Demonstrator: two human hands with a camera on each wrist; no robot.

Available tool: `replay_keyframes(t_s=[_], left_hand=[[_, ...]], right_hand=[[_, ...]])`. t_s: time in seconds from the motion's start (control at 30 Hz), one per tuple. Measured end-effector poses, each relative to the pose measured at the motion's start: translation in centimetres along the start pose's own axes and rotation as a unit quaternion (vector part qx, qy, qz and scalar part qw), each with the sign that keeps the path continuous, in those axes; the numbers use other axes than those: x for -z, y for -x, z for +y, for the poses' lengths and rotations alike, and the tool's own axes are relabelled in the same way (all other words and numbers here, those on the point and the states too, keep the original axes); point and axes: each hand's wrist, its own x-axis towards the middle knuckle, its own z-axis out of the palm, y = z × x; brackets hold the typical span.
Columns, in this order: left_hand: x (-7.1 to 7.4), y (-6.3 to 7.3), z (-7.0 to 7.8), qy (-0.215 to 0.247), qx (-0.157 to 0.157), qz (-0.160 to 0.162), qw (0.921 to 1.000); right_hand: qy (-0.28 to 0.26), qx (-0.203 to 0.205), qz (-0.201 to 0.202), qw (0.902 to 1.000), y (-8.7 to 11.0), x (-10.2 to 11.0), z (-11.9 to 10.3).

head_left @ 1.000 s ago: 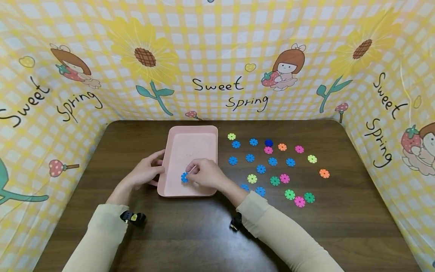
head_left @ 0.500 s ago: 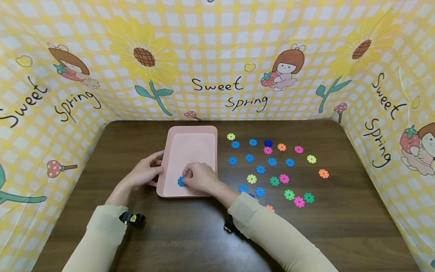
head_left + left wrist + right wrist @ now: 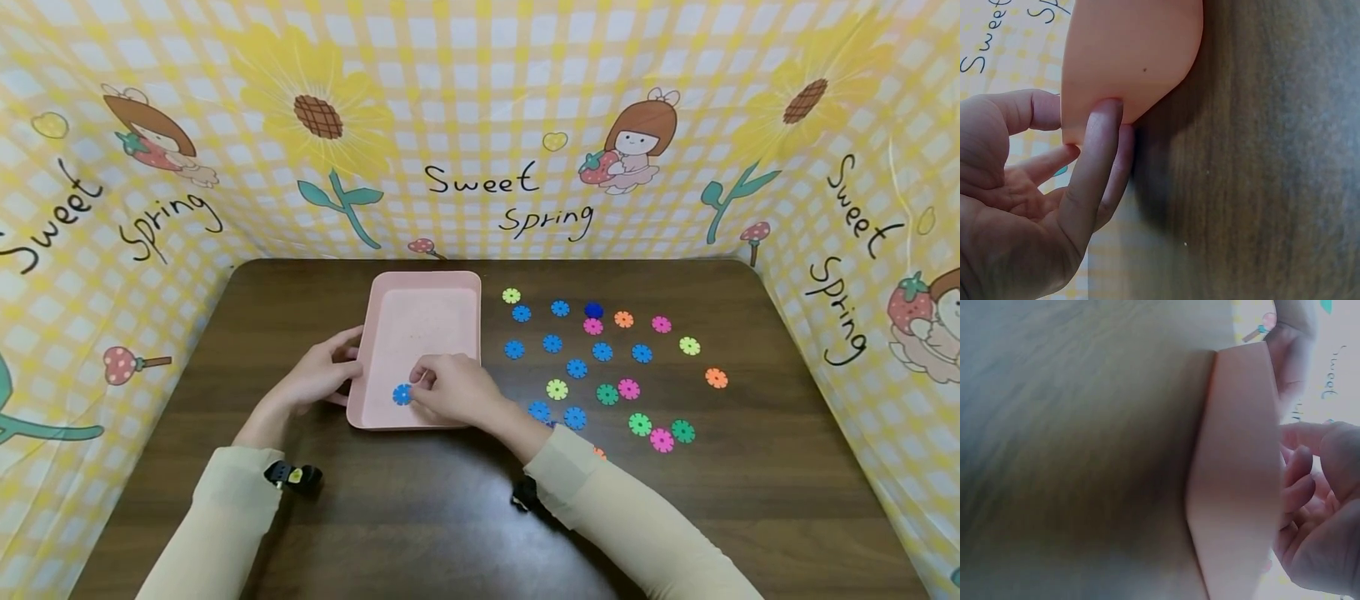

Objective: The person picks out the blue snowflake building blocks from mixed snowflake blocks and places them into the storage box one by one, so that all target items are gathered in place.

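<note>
Checked cloth: yellow and white cloth [image 3: 82, 50] walls in the table from the left edge across to the right, printed with sunflowers, strawberries and "Sweet Spring".
Left sleeve: pale left sleeve [image 3: 221, 508], with a black wrist strap [image 3: 292, 476] at its cuff.
Left hand: the left hand [image 3: 311, 379] touches the near part of the tray's left side; its fingers are spread fairly wide, some lying against the outer wall, the thumb at the rim.
Tray: shallow pink tray [image 3: 420, 321], upright on the dark wooden table [image 3: 375, 525], longer from front to back than across.
Disc in tray: a blue notched disc [image 3: 402, 394] lies on the tray floor, towards the near left corner.
Right hand: the right hand [image 3: 459, 392] is over the tray, fingers bent, the tips right at the blue disc's edge; whether they pinch it I cannot tell, as the tray wall blocks the right wrist view.
Loose discs: right of the tray, notched discs are scattered on the table: a yellow-green disc [image 3: 512, 296] at the far left, several blue, a dark blue disc [image 3: 593, 310] against a pink disc [image 3: 593, 327], and an orange disc [image 3: 716, 378] farthest right.
Right sleeve: pale right sleeve [image 3: 637, 521], an orange edge peeking out beside it.
</note>
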Motion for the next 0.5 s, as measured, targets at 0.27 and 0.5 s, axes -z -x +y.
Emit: replay_keyframes(t_s=[0.27, 0.5], left_hand=[[0.0, -0.1, -0.3, -0.005, 0.005, 0.003, 1.0000], [0.0, -0.1, -0.2, -0.002, 0.008, 0.001, 1.0000]], right_hand=[[-0.034, 0.007, -0.011, 0.9993, 3.2, 3.5, 1.2], [-0.028, 0.008, -0.004, 0.9996, 6.2, 6.7, 4.5]])
